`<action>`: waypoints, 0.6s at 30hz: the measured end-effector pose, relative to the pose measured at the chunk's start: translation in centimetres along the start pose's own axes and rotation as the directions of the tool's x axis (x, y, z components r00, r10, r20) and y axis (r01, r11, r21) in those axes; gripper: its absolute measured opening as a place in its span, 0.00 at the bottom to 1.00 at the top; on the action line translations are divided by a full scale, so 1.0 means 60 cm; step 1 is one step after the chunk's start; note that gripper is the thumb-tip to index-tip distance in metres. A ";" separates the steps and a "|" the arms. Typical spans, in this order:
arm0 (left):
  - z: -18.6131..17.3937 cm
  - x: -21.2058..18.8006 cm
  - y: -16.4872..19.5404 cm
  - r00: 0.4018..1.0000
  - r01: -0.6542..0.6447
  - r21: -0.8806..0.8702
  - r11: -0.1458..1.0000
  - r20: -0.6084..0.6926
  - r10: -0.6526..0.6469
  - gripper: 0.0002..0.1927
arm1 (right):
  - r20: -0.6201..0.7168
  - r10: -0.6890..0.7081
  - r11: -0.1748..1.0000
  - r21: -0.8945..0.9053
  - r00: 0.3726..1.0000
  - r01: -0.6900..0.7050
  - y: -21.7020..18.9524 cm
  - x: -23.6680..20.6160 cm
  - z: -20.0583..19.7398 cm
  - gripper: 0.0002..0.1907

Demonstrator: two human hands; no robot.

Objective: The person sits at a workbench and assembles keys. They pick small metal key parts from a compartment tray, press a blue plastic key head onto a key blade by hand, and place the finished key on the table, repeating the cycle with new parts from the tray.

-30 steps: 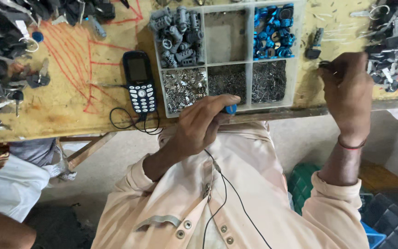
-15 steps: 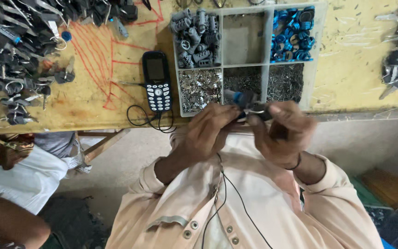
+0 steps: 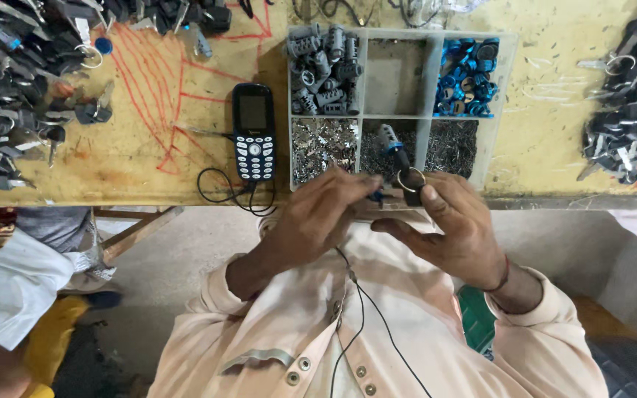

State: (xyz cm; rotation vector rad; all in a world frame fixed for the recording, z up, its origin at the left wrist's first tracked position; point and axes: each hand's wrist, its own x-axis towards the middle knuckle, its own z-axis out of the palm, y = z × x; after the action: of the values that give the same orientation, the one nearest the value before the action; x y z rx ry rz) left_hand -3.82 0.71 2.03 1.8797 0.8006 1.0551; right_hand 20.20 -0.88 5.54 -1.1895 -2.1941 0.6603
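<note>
My left hand (image 3: 318,217) and my right hand (image 3: 455,228) meet just below the table edge, in front of my chest. The right hand pinches a black key with a metal ring (image 3: 411,184) between thumb and fingers. The left hand holds a small blue-and-grey lock cylinder (image 3: 375,196) against that key. Directly above the hands lies a clear compartment tray (image 3: 396,112). It holds grey lock cylinders (image 3: 322,70), blue rings (image 3: 466,77) and small metal bits (image 3: 322,144). One cylinder with a blue end (image 3: 390,138) lies in the middle lower compartment.
A black keypad phone (image 3: 253,131) with a black cable lies left of the tray on the yellow worktable (image 3: 554,133). Piles of black-headed keys sit at the far left (image 3: 16,81) and far right (image 3: 632,125). Another person's clothing (image 3: 9,287) shows at lower left.
My right hand came from the key pile at the far right to the middle with a key. Both hands have closed together below the tray, and the view has shifted.
</note>
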 end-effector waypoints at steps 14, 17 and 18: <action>0.043 -0.014 -0.004 0.987 0.076 -0.277 0.958 -0.117 -0.112 0.17 | 0.106 -0.016 0.977 -0.211 0.994 0.038 -0.027 0.042 -0.016 0.29; 0.042 -0.015 -0.002 0.981 0.090 -0.287 0.954 -0.142 -0.135 0.16 | 0.121 0.004 0.982 -0.190 0.993 0.019 -0.036 0.056 -0.022 0.27; 0.041 -0.014 -0.001 0.978 0.097 -0.288 0.953 -0.152 -0.145 0.16 | 0.130 0.020 0.986 -0.164 0.991 0.001 -0.037 0.059 -0.024 0.26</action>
State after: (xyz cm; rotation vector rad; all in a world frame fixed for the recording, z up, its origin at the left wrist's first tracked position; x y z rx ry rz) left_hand -2.01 -0.80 0.90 1.4990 0.8079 1.1960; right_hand 18.26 1.31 8.87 -1.2714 -2.3926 0.5861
